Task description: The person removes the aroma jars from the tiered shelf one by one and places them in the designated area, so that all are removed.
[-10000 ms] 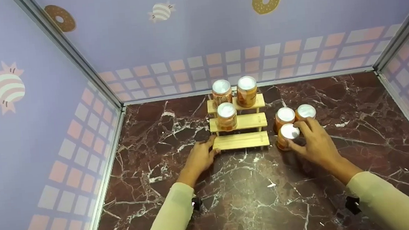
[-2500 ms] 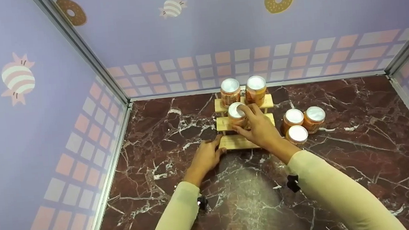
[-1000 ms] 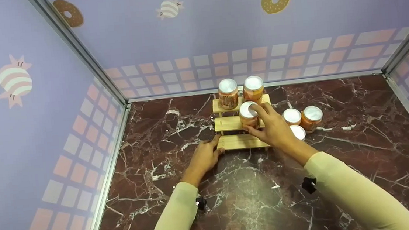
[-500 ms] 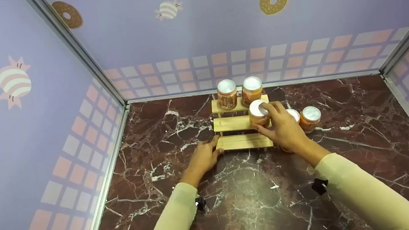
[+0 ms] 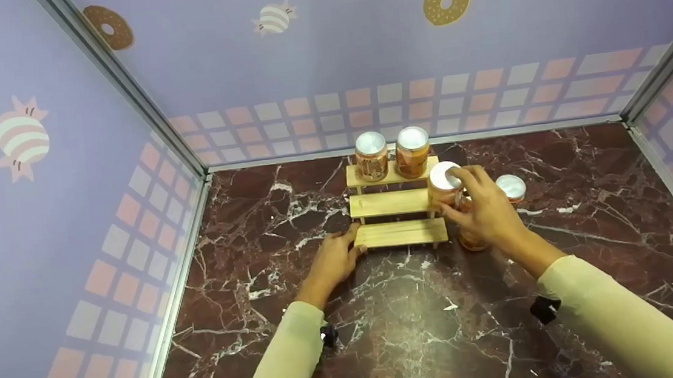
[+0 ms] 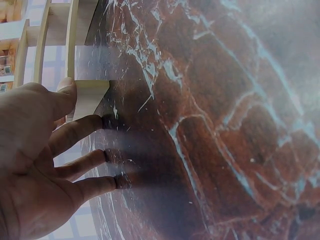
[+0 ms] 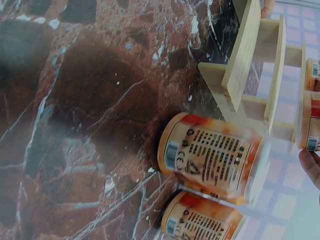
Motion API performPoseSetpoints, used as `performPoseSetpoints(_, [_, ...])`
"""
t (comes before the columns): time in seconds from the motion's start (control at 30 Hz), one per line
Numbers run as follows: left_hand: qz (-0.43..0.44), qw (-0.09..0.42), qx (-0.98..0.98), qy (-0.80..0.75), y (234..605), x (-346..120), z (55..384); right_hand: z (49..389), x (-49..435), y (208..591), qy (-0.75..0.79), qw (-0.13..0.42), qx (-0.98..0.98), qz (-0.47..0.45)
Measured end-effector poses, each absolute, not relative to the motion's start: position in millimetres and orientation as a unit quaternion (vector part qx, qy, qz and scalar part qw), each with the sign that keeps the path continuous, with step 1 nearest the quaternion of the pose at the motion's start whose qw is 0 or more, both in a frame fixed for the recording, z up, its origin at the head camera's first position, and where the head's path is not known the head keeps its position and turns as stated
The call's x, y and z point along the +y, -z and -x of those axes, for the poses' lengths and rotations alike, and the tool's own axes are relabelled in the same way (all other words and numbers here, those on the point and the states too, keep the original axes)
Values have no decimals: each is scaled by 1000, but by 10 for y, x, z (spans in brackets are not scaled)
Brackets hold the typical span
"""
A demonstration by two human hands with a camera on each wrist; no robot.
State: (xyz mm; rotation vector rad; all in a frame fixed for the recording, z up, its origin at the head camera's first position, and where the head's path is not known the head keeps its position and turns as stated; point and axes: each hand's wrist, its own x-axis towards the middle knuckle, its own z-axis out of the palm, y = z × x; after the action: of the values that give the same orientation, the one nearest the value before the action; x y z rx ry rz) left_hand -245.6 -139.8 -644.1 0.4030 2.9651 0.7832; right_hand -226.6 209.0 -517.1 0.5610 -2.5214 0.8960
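At the right end of the small wooden rack (image 5: 399,233), which has three steps, the grip of the right hand (image 5: 492,212) is closed firmly around one orange can (image 5: 444,190). The fingertips bend over the white lid, and the thumb presses low on the side, so only the width of the can separates them. This can is upright, level with the middle step, but I cannot tell from here if its bottom touches the wood or hangs just beside it.

At the left end of the rack, the grip of the left hand (image 5: 332,259) is apart. The thumb touches the edge of the lowest step, while the other fingers are spread and nearly straight, their tips close to the dark marbled counter (image 5: 411,341).

On the top step stand two more cans, a left one (image 5: 372,160) and a right one (image 5: 412,157), side by side and upright. To the right of the rack, partly covered by the right hand, other cans stand on the counter: a front can (image 5: 473,241) near the lowest step, and a rear can (image 5: 511,188) farther to the right.
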Motion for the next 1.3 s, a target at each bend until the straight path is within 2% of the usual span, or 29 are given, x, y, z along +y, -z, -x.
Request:
performPoseSetpoints(0.63, [-145, 4, 958, -248, 6463, -1401, 2456, 2189, 2441, 5169, -302, 215, -913, -170])
performPoseSetpoints(0.87, [-131, 34, 961, -243, 6336, -1375, 2424, 2169, 2590, 5158, -305, 217, -914, -159])
performPoseSetpoints(1.0, [-129, 38, 962, -238, 6412, -1378, 2470, 2156, 2665, 5160, -304, 229, -911, -157])
performPoseSetpoints(1.23, [-139, 16, 963, -229, 6679, -1436, 2565, 2122, 2784, 5195, -297, 242, -910, -155])
performPoseSetpoints(1.3, [-139, 20, 963, -228, 6641, -1426, 2558, 2106, 2823, 5206, -296, 241, -912, -154])
